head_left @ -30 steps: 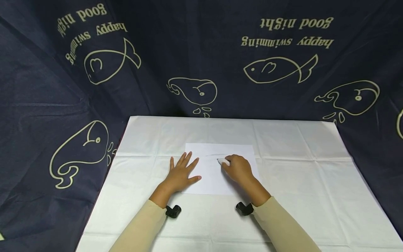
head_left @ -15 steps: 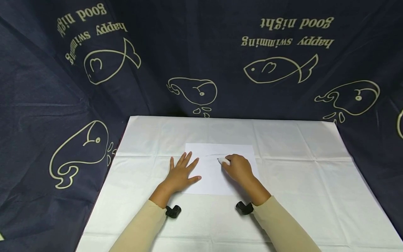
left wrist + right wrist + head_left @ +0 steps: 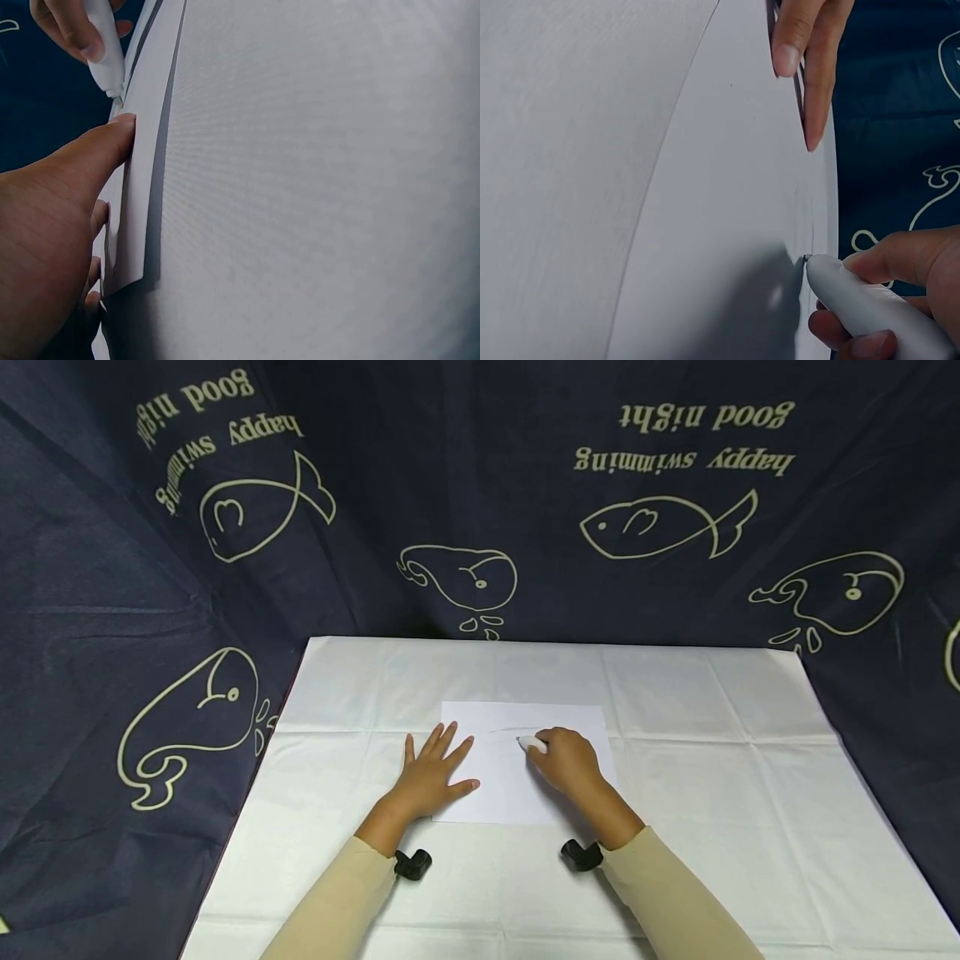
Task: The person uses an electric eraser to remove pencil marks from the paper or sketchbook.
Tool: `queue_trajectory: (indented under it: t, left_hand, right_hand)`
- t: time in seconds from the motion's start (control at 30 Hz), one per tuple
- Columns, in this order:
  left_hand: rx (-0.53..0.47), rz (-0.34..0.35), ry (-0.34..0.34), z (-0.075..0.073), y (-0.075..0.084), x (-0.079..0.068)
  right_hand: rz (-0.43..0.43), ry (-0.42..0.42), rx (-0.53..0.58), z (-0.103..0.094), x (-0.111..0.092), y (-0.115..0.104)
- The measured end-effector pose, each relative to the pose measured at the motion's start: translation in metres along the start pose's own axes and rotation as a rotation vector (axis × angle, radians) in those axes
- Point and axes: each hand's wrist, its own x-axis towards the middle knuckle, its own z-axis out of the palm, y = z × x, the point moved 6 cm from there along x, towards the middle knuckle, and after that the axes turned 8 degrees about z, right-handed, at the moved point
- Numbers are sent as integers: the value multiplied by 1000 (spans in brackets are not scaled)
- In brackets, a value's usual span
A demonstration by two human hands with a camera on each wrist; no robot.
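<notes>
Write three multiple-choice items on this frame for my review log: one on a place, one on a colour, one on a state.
1. Where does the left hand rest?
A. On the left edge of the paper sheet
B. On the dark backdrop
C. In the air above the table

2. What colour is the pen in the right hand?
A. Red
B. White
C. Black

3. How does the pen tip stand?
A. Capped and lying flat
B. Raised far off the sheet
C. Down at the sheet beside a faint drawn line

Answers: 1 A, its straight fingers lie flat on the sheet's edge; 2 B, both wrist views show a white barrel; 3 C, the right wrist view shows the tip at the paper.
</notes>
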Motion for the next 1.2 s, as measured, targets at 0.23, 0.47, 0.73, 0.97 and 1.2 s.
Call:
queue_trajectory:
  t: [0.23, 0.47, 0.73, 0.97, 1.2]
  left_hand:
    - [-1, -2, -3, 0, 0, 0]
    - [2, 1, 1, 0, 0, -1]
    - [1, -5, -8, -2, 1, -1]
    - [4, 1, -2, -1, 2, -1]
    - [1, -6, -10, 1, 0, 0]
  right_hand:
    - [-7, -10, 6, 1, 2, 0]
    - [-25, -16, 0, 3, 2, -6]
    - [-4, 20, -14, -1, 0, 0]
    - [-38, -32, -6, 6, -1, -10]
    - [-6, -10, -16, 1, -2, -4]
